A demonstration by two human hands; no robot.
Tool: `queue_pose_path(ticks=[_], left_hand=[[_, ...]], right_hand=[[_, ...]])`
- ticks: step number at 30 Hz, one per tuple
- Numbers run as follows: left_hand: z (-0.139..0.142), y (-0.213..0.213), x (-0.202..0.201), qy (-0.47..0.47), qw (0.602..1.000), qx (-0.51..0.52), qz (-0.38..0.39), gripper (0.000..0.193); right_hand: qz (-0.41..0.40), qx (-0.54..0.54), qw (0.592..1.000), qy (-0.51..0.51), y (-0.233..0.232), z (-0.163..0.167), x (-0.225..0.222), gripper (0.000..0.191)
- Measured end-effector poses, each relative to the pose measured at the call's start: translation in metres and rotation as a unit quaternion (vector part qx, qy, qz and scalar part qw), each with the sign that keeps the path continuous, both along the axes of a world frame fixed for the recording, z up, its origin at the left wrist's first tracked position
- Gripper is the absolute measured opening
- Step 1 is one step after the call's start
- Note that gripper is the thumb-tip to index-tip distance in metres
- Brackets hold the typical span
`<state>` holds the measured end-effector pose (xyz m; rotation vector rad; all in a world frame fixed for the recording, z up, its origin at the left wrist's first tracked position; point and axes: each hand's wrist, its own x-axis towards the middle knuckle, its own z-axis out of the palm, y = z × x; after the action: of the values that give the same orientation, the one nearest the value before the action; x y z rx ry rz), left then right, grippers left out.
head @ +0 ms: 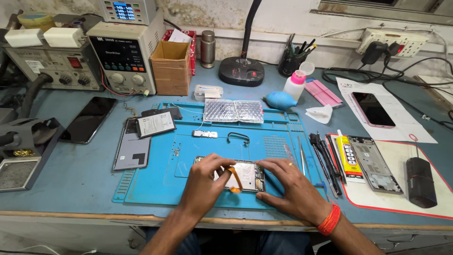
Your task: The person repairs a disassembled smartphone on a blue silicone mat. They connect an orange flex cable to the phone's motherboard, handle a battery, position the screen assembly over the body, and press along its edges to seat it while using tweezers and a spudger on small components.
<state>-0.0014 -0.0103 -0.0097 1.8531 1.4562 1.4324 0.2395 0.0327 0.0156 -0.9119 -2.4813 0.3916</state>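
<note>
Both hands meet on a flat opened phone (pixel 245 175): left hand (pixel 205 182) pinches an orange ribbon strip (pixel 234 178), right hand (pixel 292 186) presses flat.

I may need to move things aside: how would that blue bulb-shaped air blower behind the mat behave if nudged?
The blue air blower lies on its side and looks rounded, so it would probably roll or swing around. It seems soft rubber, likely light and squashy. Its tapered end points toward the white bottle, which it might bump.
</note>
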Motion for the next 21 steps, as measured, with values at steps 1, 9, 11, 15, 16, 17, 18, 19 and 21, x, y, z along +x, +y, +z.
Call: queue_pose_path(ticks=[1,9,11,15,16,17,18,19,21], left_hand=[[-0.001,0.001,-0.001,-0.025,0.999,-0.022,0.008,0.021],[-0.012,0.003,0.005,-0.344,0.924,-0.156,-0.058,0.015],[-0.014,0.002,0.006,-0.403,0.897,-0.164,-0.079,0.020],[-0.012,-0.005,0.012,-0.483,0.856,-0.155,-0.098,0.033],[-0.010,-0.006,0.015,-0.498,0.846,-0.157,-0.107,0.032],[-0.008,-0.008,0.017,-0.512,0.836,-0.159,-0.116,0.032],[-0.006,-0.009,0.020,-0.526,0.826,-0.161,-0.124,0.033],[-0.004,-0.010,0.022,-0.524,0.826,-0.166,-0.128,0.032],[0.000,-0.012,0.026,-0.520,0.824,-0.176,-0.137,0.031]], right_hand=[[-0.001,-0.003,1.000,0.001,0.001,0.000,0.000,0.070],[-0.006,-0.010,0.998,0.062,-0.003,-0.002,-0.013,0.063],[-0.005,-0.026,0.993,0.114,-0.005,-0.005,-0.018,0.051],[-0.029,-0.267,0.924,0.272,-0.008,-0.013,-0.035,0.029],[-0.014,-0.299,0.904,0.305,-0.008,-0.014,-0.038,0.028],[0.002,-0.331,0.881,0.338,-0.009,-0.015,-0.042,0.026],[0.019,-0.362,0.855,0.370,-0.009,-0.016,-0.046,0.025],[0.018,-0.370,0.847,0.382,-0.010,-0.016,-0.048,0.023],[0.016,-0.385,0.828,0.407,-0.010,-0.015,-0.051,0.019]])
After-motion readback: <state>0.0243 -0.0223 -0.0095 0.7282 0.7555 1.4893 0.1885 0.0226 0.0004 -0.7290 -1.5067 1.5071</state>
